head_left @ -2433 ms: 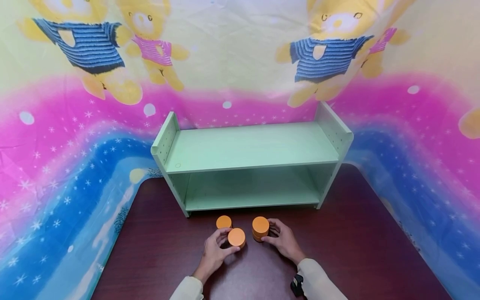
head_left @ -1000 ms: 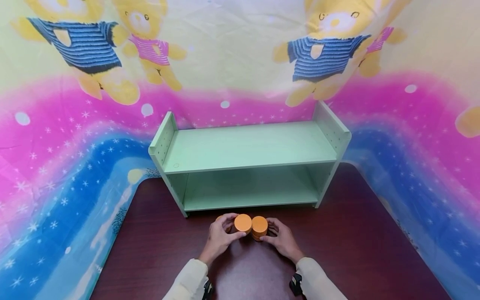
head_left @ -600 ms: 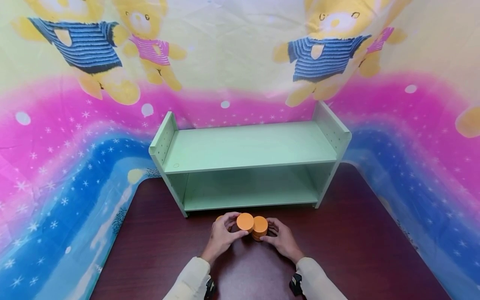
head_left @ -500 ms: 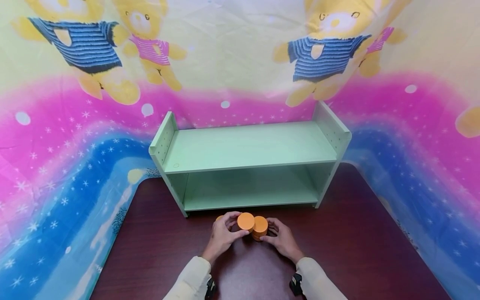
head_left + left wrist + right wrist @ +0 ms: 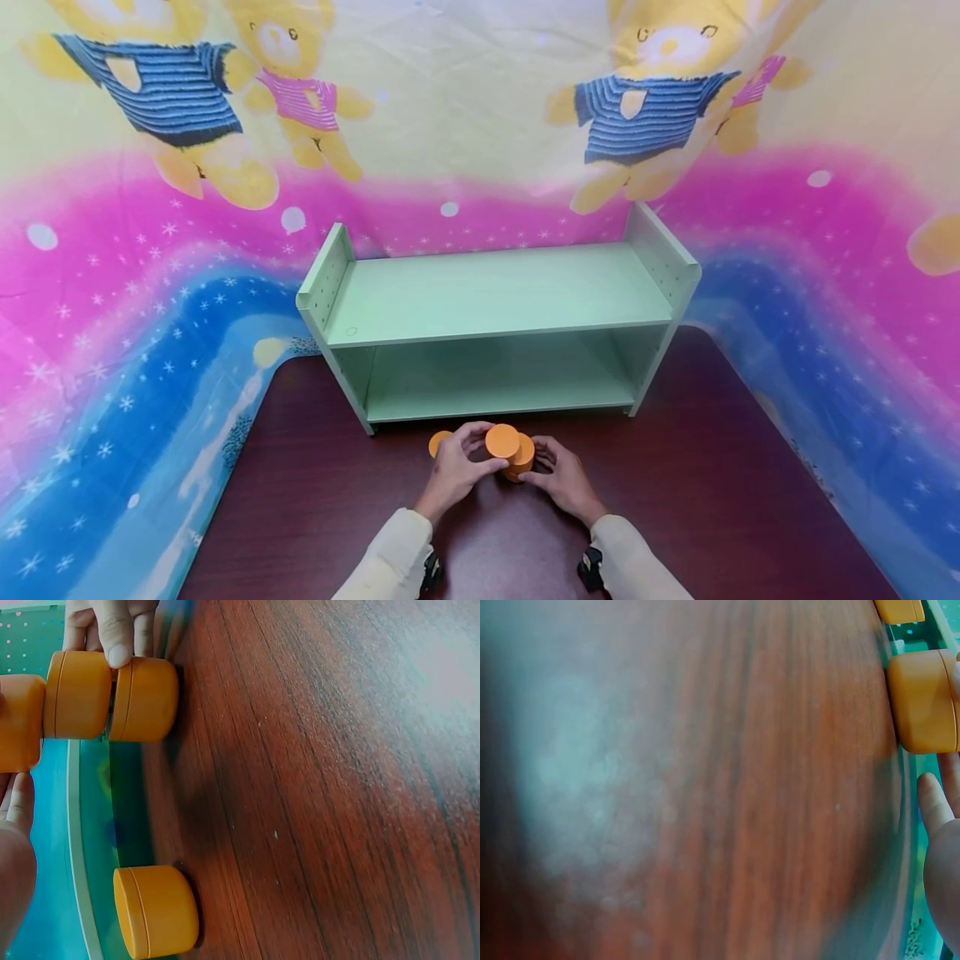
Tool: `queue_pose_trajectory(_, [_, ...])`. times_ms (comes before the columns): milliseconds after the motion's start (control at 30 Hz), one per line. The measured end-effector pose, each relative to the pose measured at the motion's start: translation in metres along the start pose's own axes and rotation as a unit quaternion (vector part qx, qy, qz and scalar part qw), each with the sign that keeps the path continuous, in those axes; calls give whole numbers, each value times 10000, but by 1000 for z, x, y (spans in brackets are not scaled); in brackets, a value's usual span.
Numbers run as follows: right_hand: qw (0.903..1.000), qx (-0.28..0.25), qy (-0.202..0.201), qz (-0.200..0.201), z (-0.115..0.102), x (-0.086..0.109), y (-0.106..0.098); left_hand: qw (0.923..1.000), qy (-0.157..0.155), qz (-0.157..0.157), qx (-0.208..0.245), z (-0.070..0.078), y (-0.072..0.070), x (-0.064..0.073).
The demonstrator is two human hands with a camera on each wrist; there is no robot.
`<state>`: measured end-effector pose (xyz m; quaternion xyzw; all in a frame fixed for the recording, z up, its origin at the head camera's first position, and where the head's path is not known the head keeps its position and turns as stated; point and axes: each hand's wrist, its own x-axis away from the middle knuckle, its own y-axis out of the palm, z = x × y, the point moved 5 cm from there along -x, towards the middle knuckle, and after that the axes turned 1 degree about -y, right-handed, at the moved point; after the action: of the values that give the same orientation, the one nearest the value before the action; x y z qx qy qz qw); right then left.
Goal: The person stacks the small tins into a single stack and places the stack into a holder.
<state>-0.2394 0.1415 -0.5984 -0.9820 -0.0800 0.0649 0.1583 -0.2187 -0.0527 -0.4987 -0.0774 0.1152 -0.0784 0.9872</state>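
Orange and lidded, one round jar is pinched between the thumb and fingers of the left hand, off-centre over a stack of two matching jars, though whether it touches them I cannot tell. The right hand grips that stack, thumb on the near side and fingers on the far side, upon the dark red table. A fourth jar stands just beside the left hand, before the pale green shelf
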Motion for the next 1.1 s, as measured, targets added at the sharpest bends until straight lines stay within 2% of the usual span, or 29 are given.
queue_pose_trajectory(67, [10000,14,-16,0,0,0,0,10000,-9,-3,3,-3,2,-1])
queue_pose_trajectory(200, [10000,41,-27,33,0,0,0,9999,-102,-77,-57,-25,7,-7])
queue_pose_trajectory(300, [9999,67,-51,59,1,-1,0,9996,-212,-154,-95,-34,10,-10])
queue_pose_trajectory(500, [9999,86,50,74,2,-1,1,9995,-208,-228,-89,-6,13,-7])
queue_pose_trajectory(633, [9999,103,65,76,2,0,1,9994,-197,-234,-160,4,13,-6])
queue_pose_trajectory(933, [10000,25,2,58,1,1,1,9997,-132,-218,30,3,18,-7])
queue_pose_trajectory(1100, [10000,-8,1,69,1,0,1,9995,-179,-262,-13,-3,20,-10])
